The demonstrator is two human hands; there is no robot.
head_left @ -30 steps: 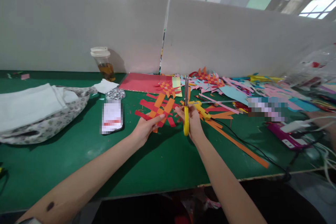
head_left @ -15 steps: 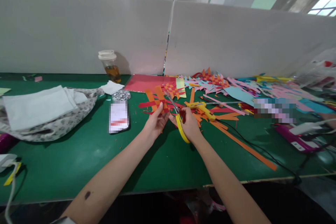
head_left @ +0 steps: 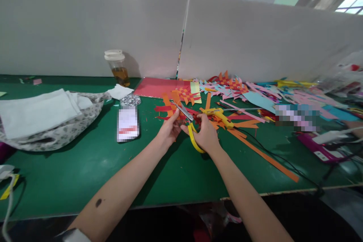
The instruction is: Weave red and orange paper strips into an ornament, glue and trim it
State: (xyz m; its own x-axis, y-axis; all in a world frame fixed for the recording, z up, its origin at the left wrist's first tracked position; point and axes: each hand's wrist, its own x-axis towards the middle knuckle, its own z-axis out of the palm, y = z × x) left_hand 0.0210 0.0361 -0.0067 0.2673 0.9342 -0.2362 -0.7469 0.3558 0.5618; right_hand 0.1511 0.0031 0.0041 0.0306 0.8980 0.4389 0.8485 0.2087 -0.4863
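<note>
My left hand (head_left: 169, 128) pinches a piece of woven red and orange paper strips (head_left: 165, 110), thumb on top. In my right hand (head_left: 206, 132) is a pair of scissors (head_left: 193, 136) with yellow handles, the fingers through the loops. The metal blades point up and left and lie across the woven paper near my left thumb. Just beyond my right hand rests a yellow glue gun (head_left: 222, 116). Another woven red and orange piece (head_left: 185, 93) lies behind, on a red sheet (head_left: 159, 87).
A lidded cup of brown drink (head_left: 120, 69) stands by the grey partition (head_left: 85, 26). Left are a phone-like object (head_left: 127, 123) and a patterned cloth (head_left: 82, 128). Colored paper strips (head_left: 263, 153) spread to the right, near a purple power strip (head_left: 321, 151) and a black cord (head_left: 269, 150).
The scissor blades have swung leftward and lower over the woven paper in my left hand. That paper has turned and shifted slightly. The view has tilted a little downward.
</note>
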